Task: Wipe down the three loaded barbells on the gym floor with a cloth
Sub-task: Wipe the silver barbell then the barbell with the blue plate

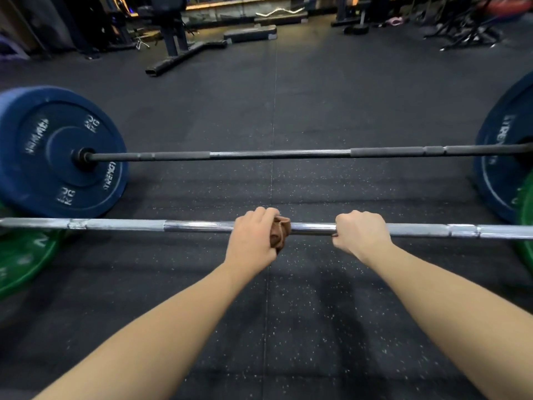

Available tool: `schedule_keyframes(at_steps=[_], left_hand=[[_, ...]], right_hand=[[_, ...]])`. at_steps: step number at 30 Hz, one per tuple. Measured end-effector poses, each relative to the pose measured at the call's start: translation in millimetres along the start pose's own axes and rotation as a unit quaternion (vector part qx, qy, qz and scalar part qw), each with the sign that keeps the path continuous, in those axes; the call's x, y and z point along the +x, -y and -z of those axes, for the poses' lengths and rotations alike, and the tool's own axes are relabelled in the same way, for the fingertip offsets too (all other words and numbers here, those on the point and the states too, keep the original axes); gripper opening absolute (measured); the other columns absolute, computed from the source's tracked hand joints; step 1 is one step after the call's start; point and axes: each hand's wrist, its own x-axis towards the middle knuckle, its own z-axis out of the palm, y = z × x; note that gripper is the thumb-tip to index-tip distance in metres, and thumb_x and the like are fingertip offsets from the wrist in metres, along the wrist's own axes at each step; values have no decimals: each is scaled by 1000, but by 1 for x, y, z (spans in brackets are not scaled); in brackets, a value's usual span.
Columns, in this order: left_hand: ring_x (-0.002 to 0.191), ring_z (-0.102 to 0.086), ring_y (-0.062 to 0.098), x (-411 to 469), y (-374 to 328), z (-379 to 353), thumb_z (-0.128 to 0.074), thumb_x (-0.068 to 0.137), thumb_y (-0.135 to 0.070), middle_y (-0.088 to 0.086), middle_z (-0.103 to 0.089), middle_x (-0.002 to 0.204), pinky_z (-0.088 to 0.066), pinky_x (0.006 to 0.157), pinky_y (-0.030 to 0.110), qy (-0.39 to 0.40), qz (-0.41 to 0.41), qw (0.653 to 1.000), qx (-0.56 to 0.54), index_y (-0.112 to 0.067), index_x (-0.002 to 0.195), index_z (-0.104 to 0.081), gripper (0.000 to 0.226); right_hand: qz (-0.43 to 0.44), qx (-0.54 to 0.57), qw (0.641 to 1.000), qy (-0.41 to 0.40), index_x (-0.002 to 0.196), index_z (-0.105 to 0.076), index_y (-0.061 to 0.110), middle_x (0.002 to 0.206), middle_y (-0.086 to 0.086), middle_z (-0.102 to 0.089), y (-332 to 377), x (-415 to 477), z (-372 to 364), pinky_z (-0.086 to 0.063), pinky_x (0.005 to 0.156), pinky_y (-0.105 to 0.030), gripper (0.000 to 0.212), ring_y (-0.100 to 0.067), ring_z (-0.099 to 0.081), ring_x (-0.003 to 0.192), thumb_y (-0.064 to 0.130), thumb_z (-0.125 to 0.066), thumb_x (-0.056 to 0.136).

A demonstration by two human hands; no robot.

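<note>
A silver barbell [129,226] runs across the lower middle of the frame from edge to edge, lying on the speckled black rubber floor [288,327]. Its shaft is bright chrome. The centre section is glossy and reflective, and the stretches to either side look duller and scuffed, with ring marks near each end. A green bumper plate [23,261] shows at its lower-left end and another green plate [526,226] sits at the right edge.

The left hand [251,235] is curled over the shaft just left of centre, gripping a bunched brown cloth [281,233] against the bar. The cloth pokes out in folds on the hand's inner side. The right hand [359,233] is wrapped around the bare shaft just right of centre, knuckles up. The hands are apart, with a short shiny length of bar between them. Both forearms reach in from the bottom corners.

Further up the frame, parallel and well apart, lies a black barbell [277,153] with a dark shaft and a lighter grey centre band. It carries a blue bumper plate [57,151] with white lettering at middle left and a second blue plate [501,157] at the right edge.

Along the top, blurred and dim, stand a bench frame [173,39], a low step platform [251,33] and a pale curl bar [277,11].
</note>
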Motion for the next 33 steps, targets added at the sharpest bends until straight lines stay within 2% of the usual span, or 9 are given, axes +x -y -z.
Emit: schedule_keyframes(at_steps=[5,16,19,22,24,26,29,31,33], left_hand=[[91,-54,27,0,24,12,-66,68,-16,-2,-55,102,-48,78,41,48,-25,998,17,-21,109,-54,44],[86,-55,33,-14,103,61,-61,74,-9,3,-50,88,-40,69,38,37,224,973,48,-16,84,-43,22],[93,-59,34,-3,98,70,-60,79,-16,5,-56,98,-39,74,37,108,207,967,100,-17,92,-44,21],[97,-61,33,1,97,76,-59,83,-20,6,-57,105,-40,77,38,145,190,963,122,-19,96,-41,23],[94,-60,31,-5,98,73,-60,80,-21,4,-56,102,-39,77,36,119,183,969,112,-20,95,-40,25],[95,-58,30,-15,101,60,-64,76,-23,2,-55,104,-42,87,37,65,173,980,78,-21,99,-43,31],[120,-47,29,-30,100,38,-68,70,-32,3,-47,125,-22,119,51,6,195,981,15,-22,123,-48,57],[138,-26,31,-36,92,32,-71,71,-38,7,-32,143,-10,121,55,-31,242,970,13,-22,134,-40,71],[138,-21,32,-41,90,32,-71,73,-45,7,-23,149,-17,116,52,-58,280,958,19,-27,135,-36,73]], right_hand=[[-3,-15,1000,1,84,-57,21,66,3,-47,0,1,0,-43,61,-30,17,-26,-55,64,36,-54,89],[-50,6,998,42,88,-56,21,69,5,-52,8,0,12,-42,61,-30,16,-19,-54,61,36,-56,91],[-62,4,991,115,95,-58,23,77,6,-56,17,5,28,-44,71,-30,16,-21,-61,76,38,-59,90],[35,-42,992,112,114,-58,25,109,1,-61,47,26,45,-46,88,-38,43,-24,-60,106,57,-61,86],[140,8,983,121,122,-52,22,122,0,-54,91,39,52,-46,89,-41,62,-24,-54,116,70,-62,83],[169,56,975,136,117,-53,19,116,0,-55,139,44,52,-46,80,-39,64,-24,-55,105,71,-64,81],[80,78,992,52,101,-65,17,89,-1,-64,174,47,42,-45,67,-33,39,-27,-63,83,54,-59,89],[46,52,997,14,97,-66,19,87,-4,-67,176,47,37,-44,65,-33,27,-30,-67,83,43,-57,89],[47,58,997,14,93,-65,19,84,-4,-66,174,50,37,-44,66,-33,22,-32,-65,80,39,-56,88]])
